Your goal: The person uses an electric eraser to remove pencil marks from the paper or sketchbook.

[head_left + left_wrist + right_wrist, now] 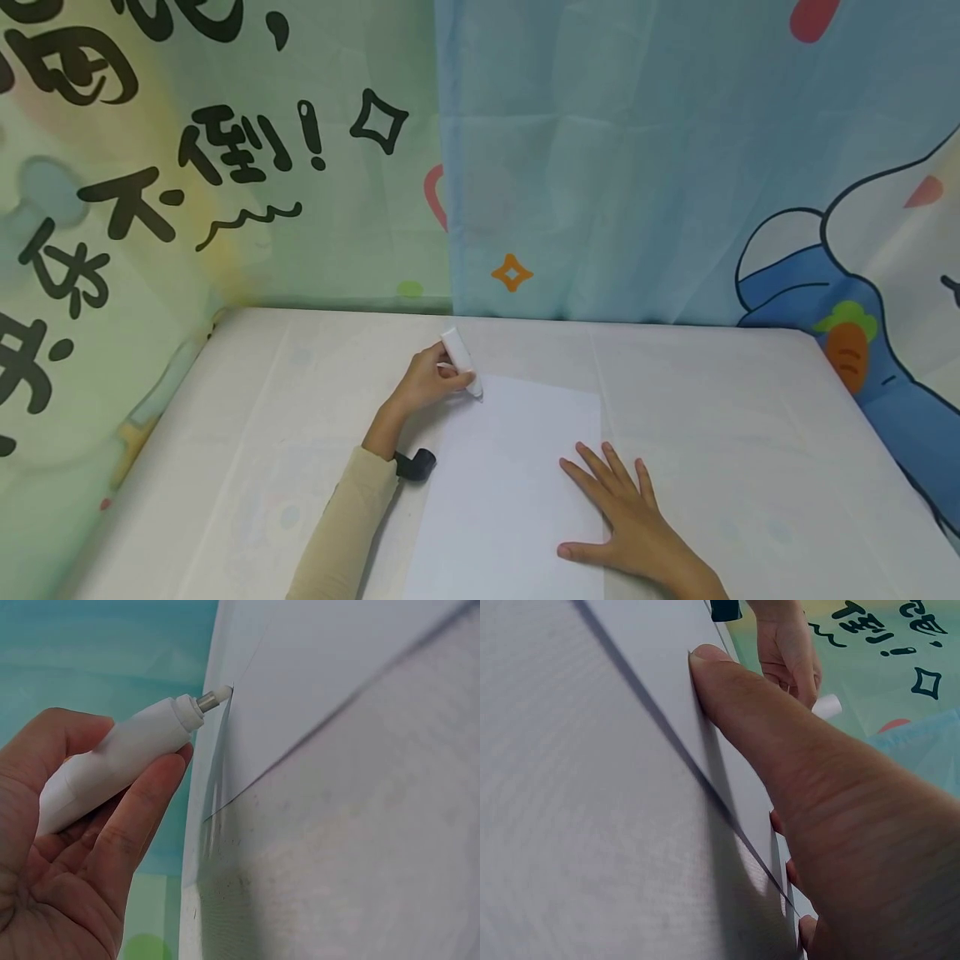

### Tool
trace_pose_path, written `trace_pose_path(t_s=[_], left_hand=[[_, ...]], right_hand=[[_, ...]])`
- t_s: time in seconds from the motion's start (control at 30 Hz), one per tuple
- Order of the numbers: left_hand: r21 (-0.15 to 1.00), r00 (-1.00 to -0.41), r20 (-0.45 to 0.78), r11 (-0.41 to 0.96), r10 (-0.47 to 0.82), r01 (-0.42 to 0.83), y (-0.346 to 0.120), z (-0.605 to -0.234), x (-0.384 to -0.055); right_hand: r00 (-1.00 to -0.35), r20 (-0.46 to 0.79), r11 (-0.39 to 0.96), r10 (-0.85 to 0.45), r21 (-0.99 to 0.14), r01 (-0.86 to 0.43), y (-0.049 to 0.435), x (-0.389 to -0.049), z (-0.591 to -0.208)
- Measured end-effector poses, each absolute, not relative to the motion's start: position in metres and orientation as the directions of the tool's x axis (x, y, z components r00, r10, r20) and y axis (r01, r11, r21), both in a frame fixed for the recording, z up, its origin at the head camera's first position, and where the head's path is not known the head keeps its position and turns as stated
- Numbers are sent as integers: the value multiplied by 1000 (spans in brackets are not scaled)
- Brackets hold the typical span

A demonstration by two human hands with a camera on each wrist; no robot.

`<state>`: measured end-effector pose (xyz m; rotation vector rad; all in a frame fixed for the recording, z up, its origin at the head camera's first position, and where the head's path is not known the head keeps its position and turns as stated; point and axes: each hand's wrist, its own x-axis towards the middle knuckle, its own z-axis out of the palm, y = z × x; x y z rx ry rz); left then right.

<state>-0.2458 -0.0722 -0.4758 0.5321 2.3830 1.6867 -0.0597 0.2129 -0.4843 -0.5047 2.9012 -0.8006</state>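
A thick white pen (120, 761) with a short metal neck and a pale tip is pinched between the thumb and fingers of my left hand (429, 379). In the left wrist view its tip meets the white sheet of paper (510, 483) near the far left corner; I cannot tell whether it presses there. My right hand (630, 525) rests with spread fingers across the sheet's right edge, and its thumb (742, 697) lies on the paper. Nothing is held in that hand.
The sheet lies on a table with a white cloth (300, 400). Printed curtains (585, 167) hang along the back and left side. A dark wrist camera (416, 465) is on the left wrist, close to the paper's left edge.
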Motion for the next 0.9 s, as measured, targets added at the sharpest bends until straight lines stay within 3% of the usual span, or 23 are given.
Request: trace_pose_path(t_s=[0.9], left_hand=[[937, -914, 40, 303, 405, 175, -75, -474, -246]], right_hand=[[-937, 29, 809, -347, -497, -315, 214, -60, -488]])
